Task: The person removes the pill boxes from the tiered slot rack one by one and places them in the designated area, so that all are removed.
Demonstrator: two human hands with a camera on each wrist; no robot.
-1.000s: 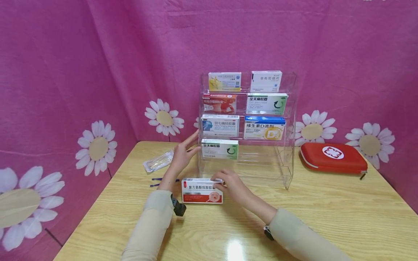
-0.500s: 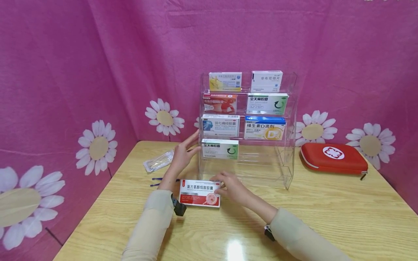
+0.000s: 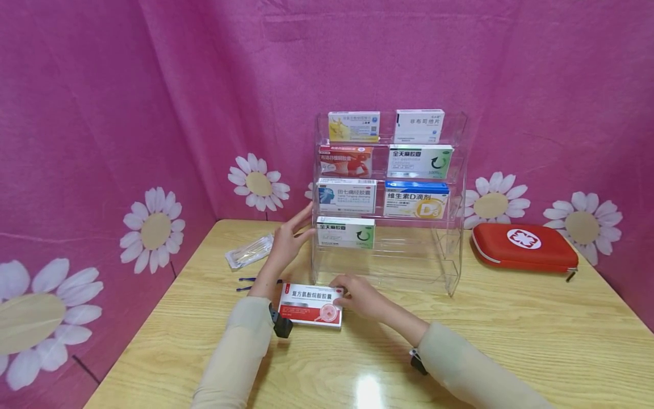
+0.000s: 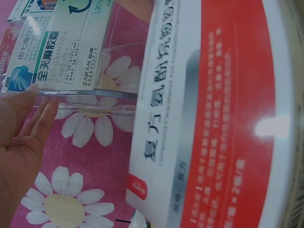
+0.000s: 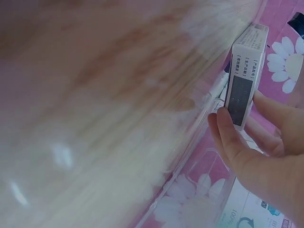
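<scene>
A red and white medicine box (image 3: 309, 312) is held in front of the clear acrylic display rack (image 3: 388, 267), its printed front turned upward toward me. My right hand (image 3: 360, 296) pinches its right end; the right wrist view shows thumb and fingers on either side of the box (image 5: 243, 78). My left hand (image 3: 286, 245) touches the rack's left side with fingers extended, beside a white and green medicine box (image 3: 345, 233) on the lowest filled tier. In the left wrist view the red and white box (image 4: 223, 123) covers much of the picture.
Several other medicine boxes stand on the rack's upper tiers, among them a blue and yellow vitamin D box (image 3: 416, 200). A red zip case (image 3: 526, 247) lies at the right. A packet of cotton swabs (image 3: 249, 253) and blue tweezers (image 3: 247, 284) lie left, near my left arm.
The red and white box has tilted back, showing more of its front, and shifted slightly left and toward me in my right hand. My left hand has stayed at the rack.
</scene>
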